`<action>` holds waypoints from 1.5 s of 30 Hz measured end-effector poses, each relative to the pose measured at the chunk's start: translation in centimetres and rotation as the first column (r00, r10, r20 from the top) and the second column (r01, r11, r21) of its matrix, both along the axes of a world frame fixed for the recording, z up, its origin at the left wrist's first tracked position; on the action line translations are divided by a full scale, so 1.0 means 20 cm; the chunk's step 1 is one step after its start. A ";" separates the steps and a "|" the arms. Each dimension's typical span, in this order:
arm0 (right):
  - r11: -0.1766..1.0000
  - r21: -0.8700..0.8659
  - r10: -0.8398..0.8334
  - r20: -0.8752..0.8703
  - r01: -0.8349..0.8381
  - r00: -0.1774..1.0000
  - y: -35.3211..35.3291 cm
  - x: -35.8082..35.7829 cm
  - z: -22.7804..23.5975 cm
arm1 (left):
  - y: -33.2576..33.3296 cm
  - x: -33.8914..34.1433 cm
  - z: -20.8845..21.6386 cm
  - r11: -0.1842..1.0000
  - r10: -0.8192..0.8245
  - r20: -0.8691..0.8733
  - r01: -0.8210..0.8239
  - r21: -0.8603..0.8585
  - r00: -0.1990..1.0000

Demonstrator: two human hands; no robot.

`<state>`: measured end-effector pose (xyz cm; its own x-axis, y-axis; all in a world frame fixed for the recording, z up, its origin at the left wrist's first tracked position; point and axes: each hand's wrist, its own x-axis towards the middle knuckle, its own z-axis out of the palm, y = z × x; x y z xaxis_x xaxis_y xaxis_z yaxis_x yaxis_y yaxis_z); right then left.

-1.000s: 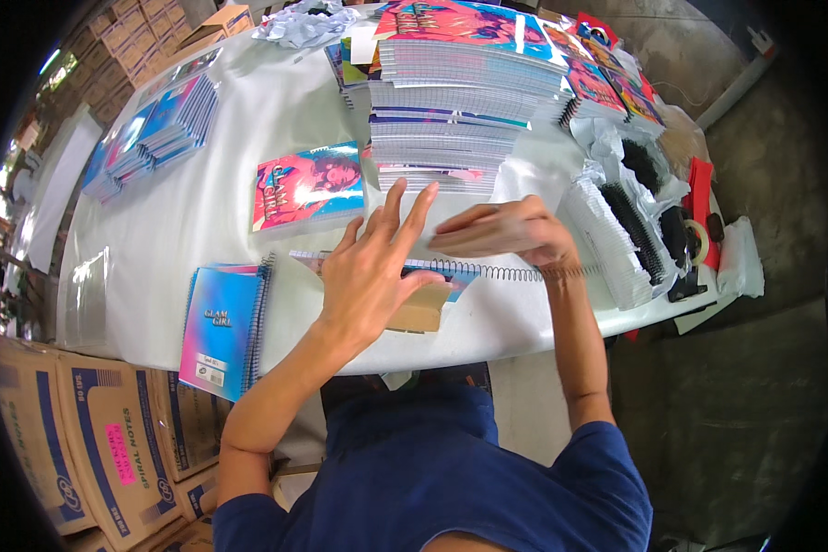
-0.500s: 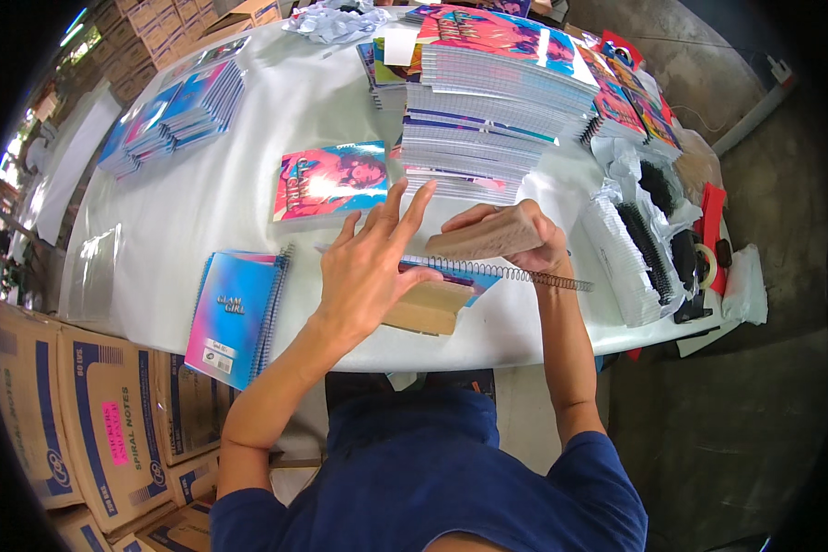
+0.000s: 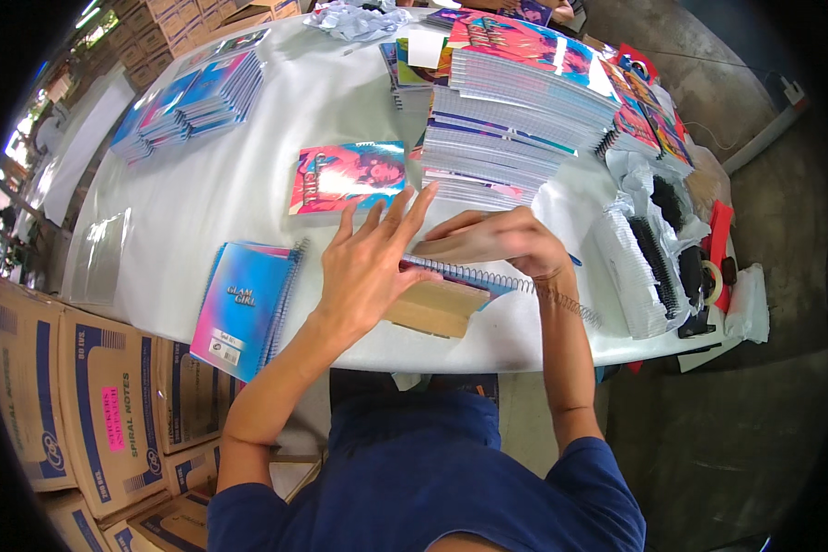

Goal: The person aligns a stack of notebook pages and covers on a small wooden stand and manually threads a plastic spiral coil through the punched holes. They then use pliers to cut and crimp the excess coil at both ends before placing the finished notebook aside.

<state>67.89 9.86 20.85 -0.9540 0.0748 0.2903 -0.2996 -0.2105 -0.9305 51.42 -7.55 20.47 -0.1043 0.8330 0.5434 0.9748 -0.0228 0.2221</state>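
Note:
A spiral notebook stands tilted before me, its dark wire coil [image 3: 515, 280] running along the top edge and trailing loose past the right end. Below the coil shows a brown cardboard piece [image 3: 432, 311]. My left hand [image 3: 368, 262] rests at the left part of the notebook, fingers stretched and spread, thumb pressing near the coil. Bent over the coil, my right hand [image 3: 515, 237] is smeared by motion. Its fingers close on a brown flat piece [image 3: 460, 247], which is blurred and partly hidden. A blue and pink spiral notebook [image 3: 239, 304] lies left of my left hand.
A tall stack of notebooks [image 3: 497, 138] rises beyond my hands, beside a pink-covered one [image 3: 350, 179]. Blue notebooks [image 3: 193, 101] are stacked at the far left. Wrapped black coils [image 3: 649, 258] and tape [image 3: 711, 281] lie right. Cartons [image 3: 110, 405] stand lower left. Another person's hand [image 3: 566, 11] shows at the back.
My right hand has shifted left and turned over the coil, and the brown piece in it shows less. My left hand keeps its place on the notebook. The whole view has shifted slightly.

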 end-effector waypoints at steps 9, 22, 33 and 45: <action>0.948 0.285 -0.179 0.121 0.138 0.976 -0.01 -0.06 -0.05 | -0.03 -0.08 0.00 0.998 0.055 -0.032 -0.055 -0.004 0.998; 0.957 0.277 -0.147 0.218 0.083 0.965 -0.03 -0.16 0.04 | -0.06 -0.14 -0.04 0.996 -0.038 0.550 -0.016 0.093 0.834; 0.953 0.278 -0.156 0.100 0.123 0.983 0.03 -0.22 -0.05 | -0.05 -0.25 -0.20 0.987 -0.155 0.929 0.021 0.157 0.337; 0.882 0.449 -0.270 0.235 0.142 0.934 -0.05 -0.31 0.00 | -0.06 -0.26 -0.22 0.979 -0.184 0.945 -0.029 0.199 0.271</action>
<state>61.67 8.92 20.81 -0.9755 0.2115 0.0600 -0.0045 0.2538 -0.9672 46.27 -8.78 16.09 -0.5753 0.7908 0.2091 0.0513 -0.2202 0.9741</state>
